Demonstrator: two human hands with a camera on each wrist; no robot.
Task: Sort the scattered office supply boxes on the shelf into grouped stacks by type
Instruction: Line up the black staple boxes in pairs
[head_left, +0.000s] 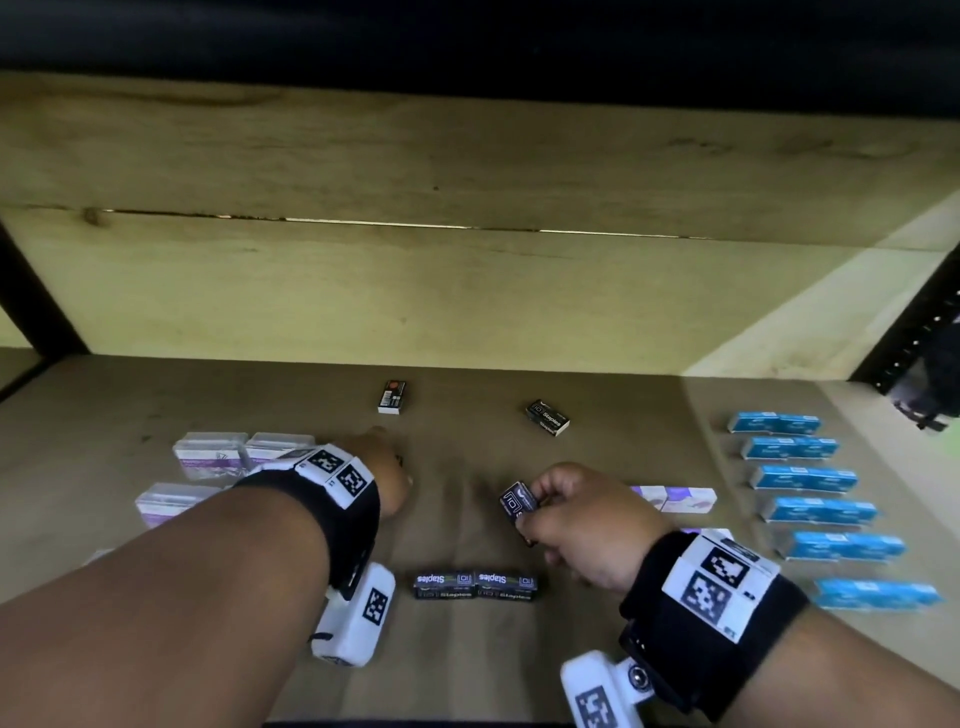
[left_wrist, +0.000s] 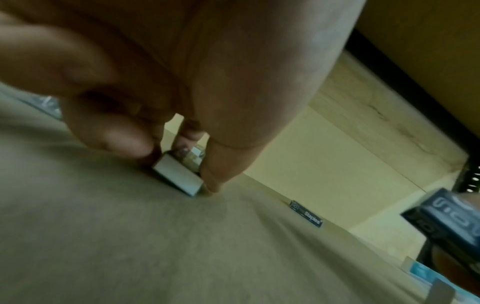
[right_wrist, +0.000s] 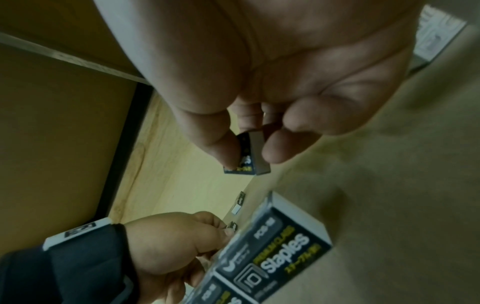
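My right hand (head_left: 527, 506) pinches a black staples box (head_left: 514, 501) between thumb and fingers, lifted above the brown shelf (head_left: 457, 530). In the right wrist view the same box (right_wrist: 255, 158) hangs on edge over a pair of staples boxes (right_wrist: 275, 253). That pair (head_left: 475, 586) lies side by side near the front edge. My left hand (head_left: 397, 467) reaches down to the shelf; the left wrist view shows its fingertips (left_wrist: 130, 144) gripping a small box with a white end (left_wrist: 178, 178) that lies on the surface. Two more small boxes lie farther back: one black (head_left: 548, 417), one standing (head_left: 392, 397).
A column of blue boxes (head_left: 810, 478) runs down the right side. Clear boxes with purple labels (head_left: 213, 454) are grouped at the left, and white-purple boxes (head_left: 675, 499) lie behind my right hand. A wooden back wall (head_left: 467, 291) closes the shelf.
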